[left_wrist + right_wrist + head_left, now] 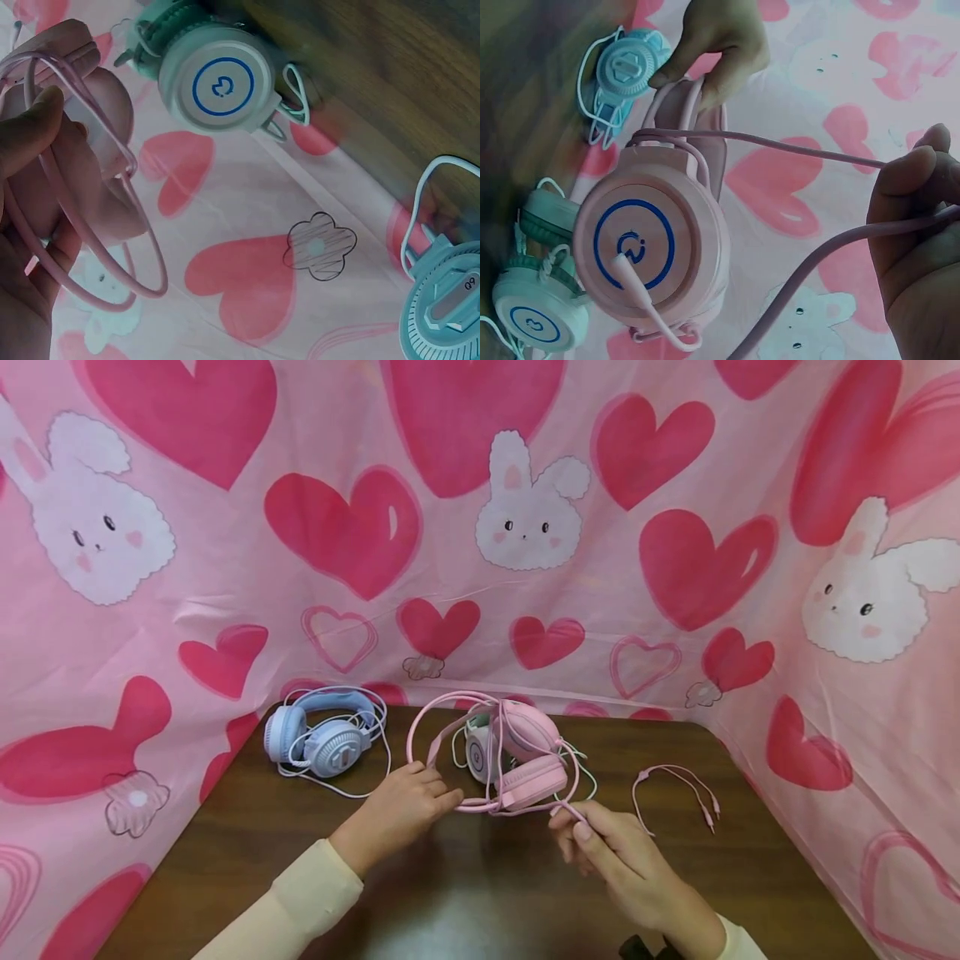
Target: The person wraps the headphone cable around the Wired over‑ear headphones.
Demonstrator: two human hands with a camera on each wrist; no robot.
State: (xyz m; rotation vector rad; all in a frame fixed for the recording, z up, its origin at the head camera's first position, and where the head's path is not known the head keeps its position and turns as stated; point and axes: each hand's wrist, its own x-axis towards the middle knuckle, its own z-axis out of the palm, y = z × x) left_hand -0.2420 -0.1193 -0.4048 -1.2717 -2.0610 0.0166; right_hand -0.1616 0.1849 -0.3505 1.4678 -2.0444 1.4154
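Pink headphones (527, 727) are held up off the table in the head view. My left hand (405, 810) grips them by the thin double headband (692, 105), with the thumb across it in the left wrist view. A pink cable (795, 279) is looped around the headband and the earcups. My right hand (622, 860) pinches that cable in front of the headphones and pulls a stretch of it out to the side. A slim microphone boom (641, 289) lies across one earcup in the right wrist view.
White and green headphones (217, 86) stand behind the pink pair, partly hidden in the head view. Light blue headphones (337, 750) with their cable sit at the back left. A short pink splitter cable (678, 768) lies on the right. Printed cloth (450, 560) walls the dark wooden table (450, 902).
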